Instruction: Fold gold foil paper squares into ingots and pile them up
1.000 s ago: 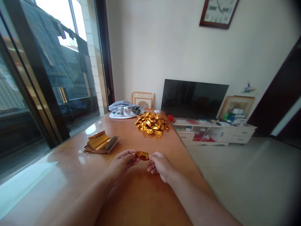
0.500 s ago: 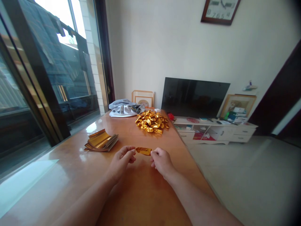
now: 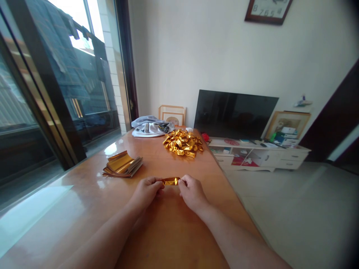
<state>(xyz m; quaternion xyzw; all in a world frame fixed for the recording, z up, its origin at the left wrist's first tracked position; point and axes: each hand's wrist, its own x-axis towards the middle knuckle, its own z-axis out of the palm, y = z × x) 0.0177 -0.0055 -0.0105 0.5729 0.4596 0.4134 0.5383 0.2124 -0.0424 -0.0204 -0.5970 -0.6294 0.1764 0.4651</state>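
Observation:
Between my two hands stretches a strip of folded gold foil paper (image 3: 171, 181), held just above the table. My left hand (image 3: 148, 189) is closed and pinches its left end. The right end is pinched by my right hand (image 3: 193, 189), with thumb and fingers pressed together. Beyond my left hand lies a stack of flat gold foil sheets (image 3: 122, 164), the top ones curling up. A heap of folded gold foil pieces (image 3: 183, 144) rests farther off, past my right hand. My fingertips hide both ends of the strip.
The glossy wooden table (image 3: 174, 231) has its right edge close to my right forearm. Grey cloth (image 3: 150, 127) lies bundled at the far end. A television (image 3: 235, 115) stands on a white cabinet (image 3: 288, 155) beyond. Glass sliding doors (image 3: 64, 82) are on the left.
The gold foil strip has turned in my fingers and now looks narrower, with a bright side showing. My left hand has rolled slightly over, its fingers more tucked under. The view has shifted slightly.

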